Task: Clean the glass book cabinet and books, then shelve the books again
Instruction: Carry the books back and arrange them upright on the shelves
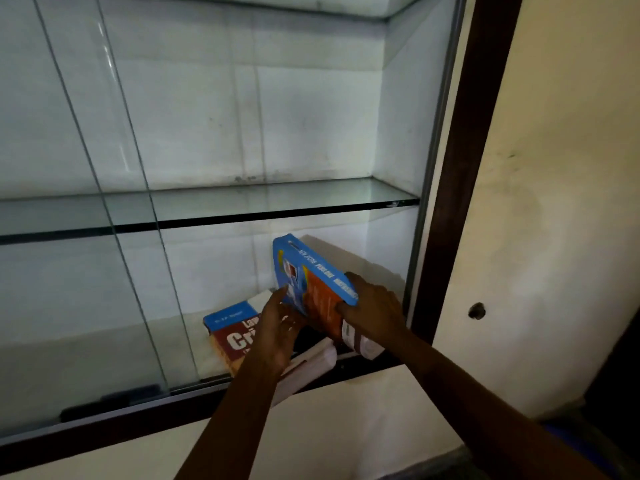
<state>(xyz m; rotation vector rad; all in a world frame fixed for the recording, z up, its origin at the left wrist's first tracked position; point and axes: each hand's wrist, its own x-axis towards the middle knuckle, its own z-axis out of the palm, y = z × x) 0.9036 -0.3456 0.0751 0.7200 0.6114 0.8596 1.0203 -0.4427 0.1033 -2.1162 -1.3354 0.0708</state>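
Note:
A blue and orange book (311, 278) stands tilted on the bottom shelf of the glass cabinet (242, 98), near its right wall. My right hand (374, 306) grips its lower spine end, thumb on the cover. My left hand (277, 323) touches the book's front cover with straight fingers. A red and blue book (232, 336) lies flat on the shelf to the left, partly under my left hand. White papers (311, 362) lie beneath the books at the front.
An empty glass shelf (277, 199) spans the cabinet above the books. A sliding glass pane (69, 237) covers the left half. A dark wooden frame (460, 168) borders the right side, with a cream wall (554, 202) beyond and a ledge (346, 427) below.

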